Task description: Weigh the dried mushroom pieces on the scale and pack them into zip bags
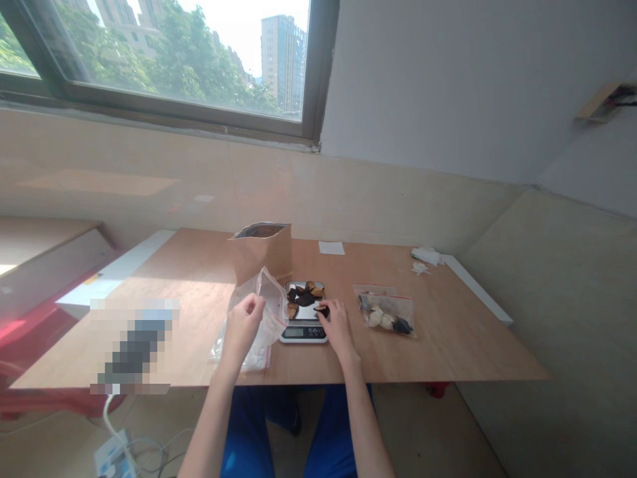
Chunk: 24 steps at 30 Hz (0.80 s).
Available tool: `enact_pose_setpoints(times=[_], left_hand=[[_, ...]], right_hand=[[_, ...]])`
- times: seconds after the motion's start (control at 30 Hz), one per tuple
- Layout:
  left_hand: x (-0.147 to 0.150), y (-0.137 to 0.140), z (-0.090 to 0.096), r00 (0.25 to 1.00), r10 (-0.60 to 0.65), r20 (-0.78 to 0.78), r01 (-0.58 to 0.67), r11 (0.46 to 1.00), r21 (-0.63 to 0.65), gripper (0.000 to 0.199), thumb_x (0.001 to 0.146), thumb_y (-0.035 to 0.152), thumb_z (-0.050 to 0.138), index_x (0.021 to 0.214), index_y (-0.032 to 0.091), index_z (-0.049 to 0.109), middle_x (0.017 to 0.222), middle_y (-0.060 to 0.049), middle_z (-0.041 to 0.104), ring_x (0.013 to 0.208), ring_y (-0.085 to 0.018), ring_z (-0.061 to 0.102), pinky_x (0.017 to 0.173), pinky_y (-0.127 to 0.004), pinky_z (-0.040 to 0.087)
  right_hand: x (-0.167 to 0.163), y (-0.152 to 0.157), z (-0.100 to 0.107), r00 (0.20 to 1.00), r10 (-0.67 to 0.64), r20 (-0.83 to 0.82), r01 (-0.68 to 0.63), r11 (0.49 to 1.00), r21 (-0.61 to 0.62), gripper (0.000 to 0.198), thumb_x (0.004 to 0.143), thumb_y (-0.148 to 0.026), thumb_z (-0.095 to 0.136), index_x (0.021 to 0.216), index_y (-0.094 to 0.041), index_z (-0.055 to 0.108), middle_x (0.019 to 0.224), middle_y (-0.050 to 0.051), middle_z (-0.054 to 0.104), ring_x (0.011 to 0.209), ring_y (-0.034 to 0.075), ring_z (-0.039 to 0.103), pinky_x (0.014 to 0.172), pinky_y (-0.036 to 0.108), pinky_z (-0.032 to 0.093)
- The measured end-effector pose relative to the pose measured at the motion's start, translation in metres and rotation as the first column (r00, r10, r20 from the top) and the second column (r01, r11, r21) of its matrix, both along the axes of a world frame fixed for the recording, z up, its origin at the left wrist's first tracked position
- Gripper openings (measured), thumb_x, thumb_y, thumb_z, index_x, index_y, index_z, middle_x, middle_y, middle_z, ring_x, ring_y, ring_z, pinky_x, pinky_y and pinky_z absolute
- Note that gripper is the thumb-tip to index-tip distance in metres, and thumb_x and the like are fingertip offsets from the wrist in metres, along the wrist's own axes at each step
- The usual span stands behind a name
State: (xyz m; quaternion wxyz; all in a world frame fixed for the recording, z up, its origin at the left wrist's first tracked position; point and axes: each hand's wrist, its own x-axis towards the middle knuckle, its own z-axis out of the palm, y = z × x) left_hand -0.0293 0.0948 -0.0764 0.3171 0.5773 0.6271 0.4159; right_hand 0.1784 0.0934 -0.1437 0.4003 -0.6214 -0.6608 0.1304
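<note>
My left hand (245, 315) is closed on the rim of a clear zip bag (273, 298), which hangs open beside the scale. My right hand (337, 325) pinches a dark brown dried slice (322, 311) at the right edge of the digital scale (304, 334). On the scale's plate lie several dried slices (305, 297), dark on one side and tan on the other. More flat clear bags (255, 356) lie under my left hand. A brown kraft pouch (263, 255) stands open just behind the clear bag.
To the right lie filled clear bags (388, 313) with pale and black pieces. A white paper (331, 247) lies at the back, and crumpled white scraps (426, 256) at the back right. A blurred-out object (137, 345) is on the left, with a cable (107, 413) below it.
</note>
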Motion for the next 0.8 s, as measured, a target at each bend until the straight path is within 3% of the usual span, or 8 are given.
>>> enact_pose_setpoints(times=[0.17,0.33,0.43,0.63,0.8], left_hand=[[0.000,0.004,-0.010,0.999,-0.023,0.034,0.023,0.999,-0.025,0.028,0.077,0.038,0.039,0.055,0.021,0.034,0.050,0.005,0.037,0.050,-0.011,0.039,0.047,-0.022,0.028],[0.004,0.005,-0.017,0.997,-0.047,0.058,0.050,0.998,-0.036,0.029,0.077,0.040,0.039,0.055,0.021,0.033,0.050,0.005,0.036,0.049,-0.011,0.038,0.047,-0.022,0.028],[0.011,0.003,-0.017,0.996,-0.068,0.053,0.067,0.998,0.005,0.030,0.077,0.040,0.039,0.054,0.020,0.034,0.049,0.005,0.036,0.050,-0.011,0.038,0.048,-0.022,0.029],[0.017,0.000,-0.013,0.990,-0.114,0.080,0.110,0.992,0.058,0.032,0.078,0.044,0.037,0.058,0.020,0.040,0.052,0.004,0.039,0.053,-0.012,0.040,0.050,-0.023,0.031],[0.007,0.002,-0.013,0.977,-0.105,0.186,0.087,0.991,0.100,0.033,0.076,0.047,0.040,0.056,0.020,0.036,0.053,0.004,0.036,0.054,-0.012,0.037,0.052,-0.023,0.031]], right_hand=[[-0.004,0.003,0.010,0.963,-0.017,-0.268,0.018,1.000,0.002,0.010,0.077,-0.025,0.053,0.081,-0.018,0.058,0.082,0.005,0.063,0.080,0.019,0.058,0.075,0.034,0.046],[-0.020,0.009,0.031,0.794,-0.060,-0.604,0.050,0.998,-0.034,0.024,0.073,-0.035,0.060,0.084,-0.014,0.058,0.082,0.007,0.064,0.076,0.017,0.061,0.072,0.031,0.049],[-0.036,0.009,0.048,0.719,-0.057,-0.693,0.060,0.998,-0.019,0.029,0.072,-0.039,0.061,0.085,-0.014,0.057,0.083,0.007,0.064,0.076,0.017,0.061,0.068,0.029,0.050],[-0.055,0.000,0.069,0.855,0.098,-0.510,-0.109,0.994,0.009,0.028,0.076,-0.042,0.057,0.089,-0.017,0.060,0.088,0.005,0.063,0.069,0.013,0.058,0.062,0.025,0.048],[-0.046,0.004,0.053,0.914,0.073,-0.398,-0.035,0.994,0.103,0.026,0.088,-0.032,0.038,0.087,-0.018,0.060,0.090,0.006,0.061,0.080,0.015,0.056,0.070,0.027,0.046]])
